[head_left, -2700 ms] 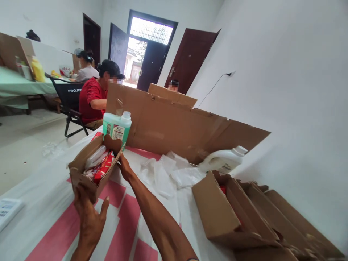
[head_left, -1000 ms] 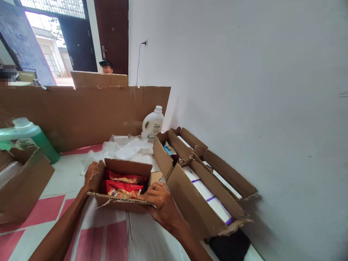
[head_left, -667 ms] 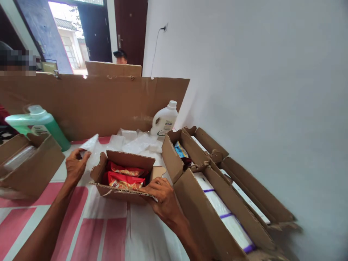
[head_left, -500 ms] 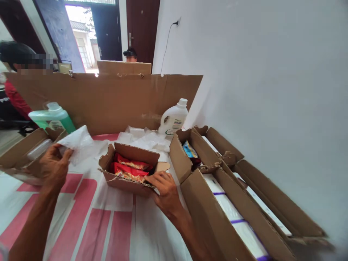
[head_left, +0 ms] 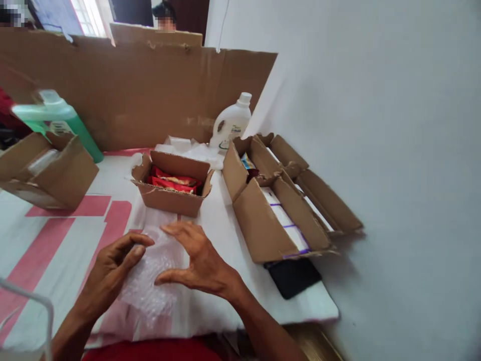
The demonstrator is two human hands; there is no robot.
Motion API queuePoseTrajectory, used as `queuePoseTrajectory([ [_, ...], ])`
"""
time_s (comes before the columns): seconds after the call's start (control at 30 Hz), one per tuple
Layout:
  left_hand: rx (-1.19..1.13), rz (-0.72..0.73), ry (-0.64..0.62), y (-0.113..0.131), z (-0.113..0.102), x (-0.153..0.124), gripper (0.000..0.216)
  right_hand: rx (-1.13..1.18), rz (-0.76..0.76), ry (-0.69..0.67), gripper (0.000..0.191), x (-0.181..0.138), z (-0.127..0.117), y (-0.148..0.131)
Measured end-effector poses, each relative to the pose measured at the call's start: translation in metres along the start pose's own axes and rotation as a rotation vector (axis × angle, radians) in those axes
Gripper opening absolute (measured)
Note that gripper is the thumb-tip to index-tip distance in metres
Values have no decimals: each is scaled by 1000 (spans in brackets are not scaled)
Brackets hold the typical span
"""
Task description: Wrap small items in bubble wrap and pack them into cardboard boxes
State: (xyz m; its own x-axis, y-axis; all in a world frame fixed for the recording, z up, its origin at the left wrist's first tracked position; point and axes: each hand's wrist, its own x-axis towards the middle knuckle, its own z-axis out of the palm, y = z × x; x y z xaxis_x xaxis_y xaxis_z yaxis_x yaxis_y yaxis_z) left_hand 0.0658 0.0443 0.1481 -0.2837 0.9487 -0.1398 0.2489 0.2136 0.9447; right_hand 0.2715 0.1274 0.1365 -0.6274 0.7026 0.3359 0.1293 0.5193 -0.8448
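I see my left hand and right hand pressing a bubble wrap sheet flat at the table's near edge. Both are loosely spread, gripping nothing.

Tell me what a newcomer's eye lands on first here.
Both hands, the left hand and right hand, press on a sheet of bubble wrap at the near table edge. Just beyond sits a small open box of red packets. A tall cardboard screen backs the table.
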Motion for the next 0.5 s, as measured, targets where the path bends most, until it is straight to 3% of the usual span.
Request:
queuePoseTrajectory([
  [0.07,-35,3,-61,-3,9,-5,49,115,97,-2,31,-11,2,5],
  [0.13,-85,-13,-103,-7,13,-9,54,247,218,86,20,-23,-1,11],
  [0.23,-108,-23,-202,-18,15,-16,65,427,319,233,19,-39,-8,21],
  [0.33,-45,-50,-324,-31,17,-23,46,543,365,364,23,-52,-14,34],
  [0.43,-10,-63,-389,-39,17,-29,36,631,446,368,35,-65,-13,50],
  [0.5,4,-52,-366,-40,16,-32,37,711,563,308,55,-73,-11,60],
])
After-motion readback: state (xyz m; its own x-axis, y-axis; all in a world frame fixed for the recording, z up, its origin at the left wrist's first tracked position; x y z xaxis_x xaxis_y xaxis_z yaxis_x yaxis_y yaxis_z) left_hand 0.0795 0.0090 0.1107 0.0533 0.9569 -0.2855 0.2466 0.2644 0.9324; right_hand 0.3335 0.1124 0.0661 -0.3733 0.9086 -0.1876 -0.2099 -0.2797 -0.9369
